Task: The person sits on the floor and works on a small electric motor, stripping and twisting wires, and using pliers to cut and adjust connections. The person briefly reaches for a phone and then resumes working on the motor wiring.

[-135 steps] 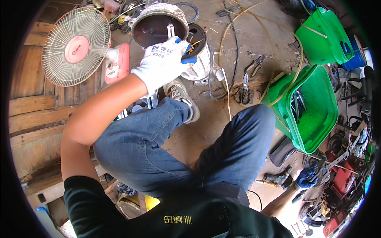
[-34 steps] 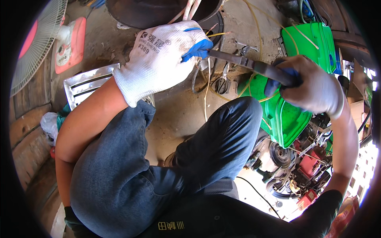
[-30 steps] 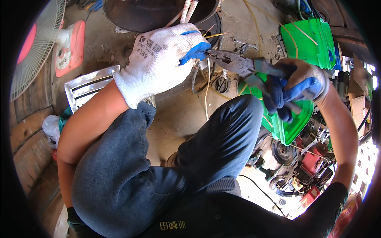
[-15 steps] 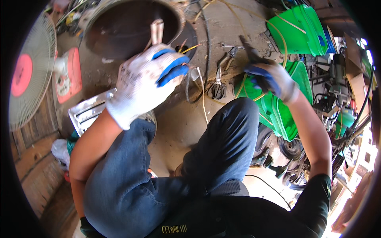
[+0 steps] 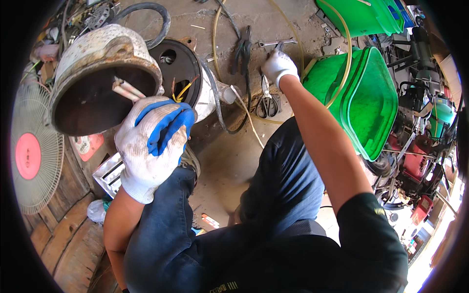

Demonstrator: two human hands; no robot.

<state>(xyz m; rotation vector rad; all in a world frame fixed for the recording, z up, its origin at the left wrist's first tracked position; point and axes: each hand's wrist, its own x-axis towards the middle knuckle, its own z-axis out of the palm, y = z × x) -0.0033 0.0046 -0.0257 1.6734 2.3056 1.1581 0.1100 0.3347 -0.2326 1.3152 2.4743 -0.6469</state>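
Observation:
My left hand (image 5: 156, 141), in a white glove with a blue palm, is closed around a pair of pale, sleeve-like leads (image 5: 128, 89) whose ends poke out past the thumb side. Just beyond it is a rusty white cylindrical housing (image 5: 105, 41) with a dark hollow. A round black plate (image 5: 171, 68) beside that has holes, a yellow wire (image 5: 184, 91) and a reddish-brown one. My right hand (image 5: 280, 67), gloved too, reaches down to the floor with fingers curled over pliers (image 5: 279, 46); only their dark tip shows. A wrench (image 5: 277, 43), scissors (image 5: 267, 100) and black-handled pliers (image 5: 241, 51) lie nearby.
Green plastic bins (image 5: 364, 105) stand at the right, with a yellowish hose (image 5: 348, 58) looping past. A black cable (image 5: 220, 110) curls over the floor. At the left are a fan (image 5: 36, 146) and a metal tray (image 5: 108, 176). Machinery crowds the far right.
My right hand has let go of dark pliers, now lying on the floor, and moved left onto the other pliers. My left hand has kept its hold and shifted lower left in view.

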